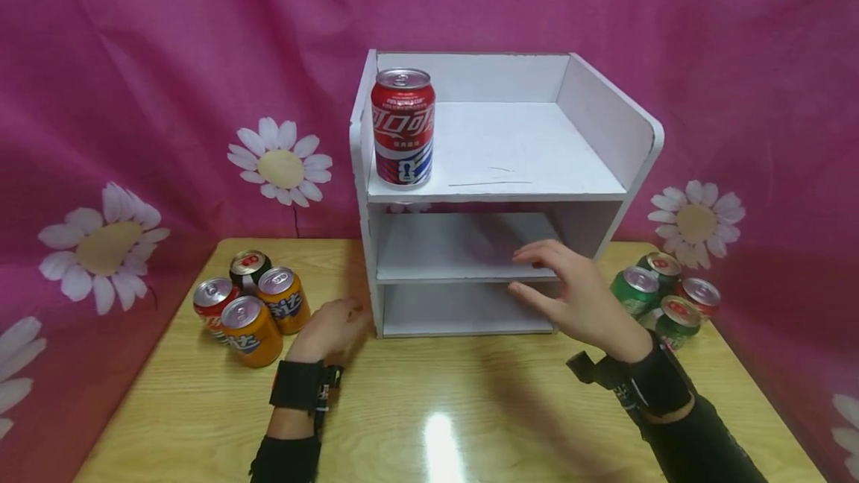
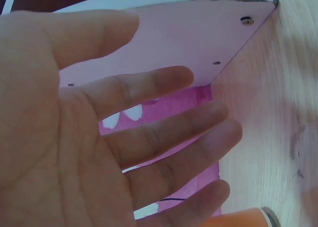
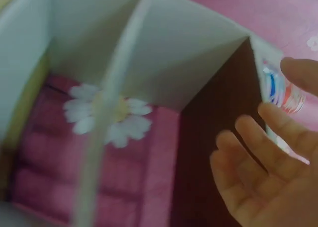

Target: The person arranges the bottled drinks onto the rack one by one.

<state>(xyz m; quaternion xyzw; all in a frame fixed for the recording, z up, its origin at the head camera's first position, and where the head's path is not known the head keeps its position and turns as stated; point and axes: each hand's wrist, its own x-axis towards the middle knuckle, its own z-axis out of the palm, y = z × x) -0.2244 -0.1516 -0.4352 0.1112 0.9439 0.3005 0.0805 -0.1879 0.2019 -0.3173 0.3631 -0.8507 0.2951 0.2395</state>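
Note:
A red Coca-Cola can [image 1: 404, 129] stands upright on the top level of the white shelf [image 1: 496, 147], at its left side. My left hand [image 1: 333, 330] is beside the shelf's lower left side, its fingers spread and holding nothing, as the left wrist view shows too. My right hand [image 1: 580, 297] hovers in front of the shelf's right part, thumb and fingers apart with nothing between them. In the right wrist view that hand [image 3: 268, 162] is near the shelf's boards, and part of the can [image 3: 285, 90] shows behind it, blurred.
On the table's left stand several cans, among them an orange Fanta can [image 1: 251, 334] and a dark can [image 1: 250, 267]. Several more, including a green can [image 1: 634, 289], stand at the right behind my right hand. A pink flowered cloth [image 1: 168, 95] hangs behind the table [image 1: 403, 401].

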